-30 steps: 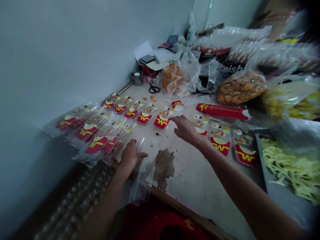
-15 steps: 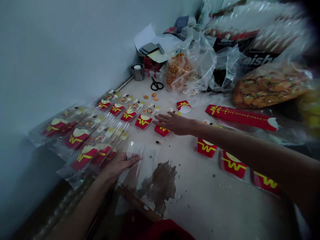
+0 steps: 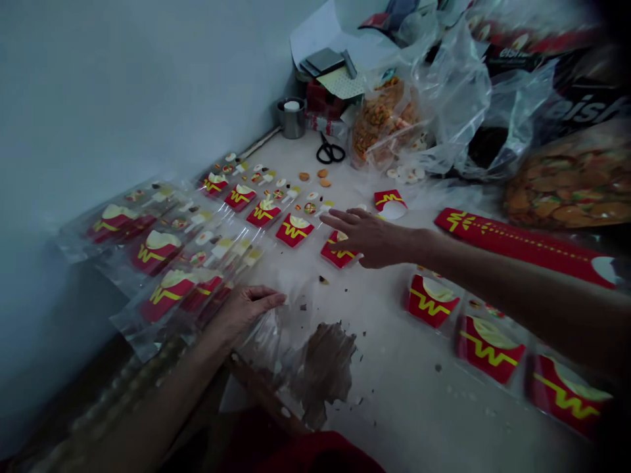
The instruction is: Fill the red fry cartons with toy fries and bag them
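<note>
My left hand (image 3: 245, 314) pinches the edge of a clear plastic bag (image 3: 266, 332) over the table's near edge. Held flat with fingers stretched, my right hand (image 3: 372, 238) hovers over or rests on a red fries-box piece (image 3: 336, 256) with a yellow zigzag; contact cannot be told. Left of it, another red fries-box piece (image 3: 294, 230) lies in a row with several more, small egg and food pieces beside them. Bagged fries-box pieces (image 3: 170, 292) overlap along the wall, close to my left forearm. Further red pieces (image 3: 434, 301) lie below my right forearm.
Black scissors (image 3: 330, 151), a metal cup (image 3: 292, 119) and small orange-brown pieces (image 3: 323, 174) are at the back. Bags of small pieces (image 3: 379, 121) crowd the back right. A long red stack (image 3: 522, 246) lies right. The tabletop has a peeled brown patch (image 3: 328, 368).
The view has shifted, so the table's things appear larger and further right. My right hand stays over the same red piece. My left hand still pinches the clear bag, which now hangs more crumpled.
</note>
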Available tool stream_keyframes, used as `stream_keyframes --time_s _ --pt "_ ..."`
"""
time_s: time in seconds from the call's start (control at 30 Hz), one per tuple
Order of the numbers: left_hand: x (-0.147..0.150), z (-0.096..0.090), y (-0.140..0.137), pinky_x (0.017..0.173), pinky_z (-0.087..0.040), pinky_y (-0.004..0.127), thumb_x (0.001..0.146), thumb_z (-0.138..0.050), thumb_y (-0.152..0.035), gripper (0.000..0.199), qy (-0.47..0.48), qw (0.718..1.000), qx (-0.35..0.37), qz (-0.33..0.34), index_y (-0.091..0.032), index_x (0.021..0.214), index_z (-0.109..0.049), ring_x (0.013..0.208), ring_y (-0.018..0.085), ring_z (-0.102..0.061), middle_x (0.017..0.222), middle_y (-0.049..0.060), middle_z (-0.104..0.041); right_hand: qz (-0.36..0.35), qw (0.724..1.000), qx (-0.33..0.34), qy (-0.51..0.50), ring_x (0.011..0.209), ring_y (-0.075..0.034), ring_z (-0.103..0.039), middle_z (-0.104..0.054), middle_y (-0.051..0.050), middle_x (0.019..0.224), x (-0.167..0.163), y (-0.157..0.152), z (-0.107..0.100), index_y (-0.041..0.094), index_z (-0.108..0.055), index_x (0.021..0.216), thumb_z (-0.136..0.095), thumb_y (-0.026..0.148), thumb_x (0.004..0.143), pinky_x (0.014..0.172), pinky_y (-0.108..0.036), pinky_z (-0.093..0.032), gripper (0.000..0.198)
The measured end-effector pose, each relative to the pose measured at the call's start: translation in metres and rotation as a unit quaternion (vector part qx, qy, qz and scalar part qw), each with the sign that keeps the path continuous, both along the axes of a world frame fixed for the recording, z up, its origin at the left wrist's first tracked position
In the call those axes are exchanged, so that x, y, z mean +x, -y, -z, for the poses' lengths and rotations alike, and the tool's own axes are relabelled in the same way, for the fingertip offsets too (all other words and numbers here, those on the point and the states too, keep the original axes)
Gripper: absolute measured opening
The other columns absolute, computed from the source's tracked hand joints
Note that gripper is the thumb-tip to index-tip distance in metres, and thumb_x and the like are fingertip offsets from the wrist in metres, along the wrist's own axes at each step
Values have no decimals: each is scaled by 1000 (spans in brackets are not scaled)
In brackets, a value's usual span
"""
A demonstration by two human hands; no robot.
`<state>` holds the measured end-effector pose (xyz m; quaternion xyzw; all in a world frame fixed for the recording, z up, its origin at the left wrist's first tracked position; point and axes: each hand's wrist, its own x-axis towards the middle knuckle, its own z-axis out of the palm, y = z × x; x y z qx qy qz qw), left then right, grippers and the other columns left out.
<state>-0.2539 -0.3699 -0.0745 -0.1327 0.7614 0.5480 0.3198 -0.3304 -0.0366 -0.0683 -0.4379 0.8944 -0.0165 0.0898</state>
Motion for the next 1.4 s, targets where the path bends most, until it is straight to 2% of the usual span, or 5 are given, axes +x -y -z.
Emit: stream_keyframes --time_s 0.23,0.43,0.7,1.17,1.4 --pt "11 -12 2 59 -35 24 52 -90 -45 34 -61 993 -92 -43 -18 63 -71 56 10 -47 57 -4 -61 -11 997 -46 67 113 -30 -56 -58 -9 129 -26 -10 11 30 -66 130 -87 25 59 103 -51 -38 74" --pt "18 -31 -4 57 -33 24 59 -86 -49 35 -155 972 -176 1 -17 62 -71 57 11 -49 58 -2 -63 112 974 -196 -34 111 -30 -52 -52 -13 130 37 5 -35 29 -65 132 -84 35 69 96 -47 -42 66" --pt "26 -35 -7 54 -31 24 58 -87 -47 34 -172 974 -137 60 -17 61 -71 54 10 -48 54 -3 -61 166 967 -135 -141 125 -35 -42 -46 -13 136 98 26 -51 32 -62 134 -81 32 73 110 -58 -28 64" --pt "16 -26 -7 55 -32 24 54 -90 -45 34 -113 976 -135 126 -19 68 -74 56 10 -48 58 -4 -62 178 959 -153 -157 133 -36 -37 -42 -11 141 108 37 -37 34 -58 136 -77 30 76 115 -62 -21 63" --pt "3 -7 -9 58 -37 22 66 -83 -46 37 -80 992 14 98 -20 91 -74 60 10 -51 66 -5 -61 185 956 -164 -155 131 -36 -37 -42 -11 140 104 43 -34 33 -56 137 -75 31 78 111 -61 -26 63"
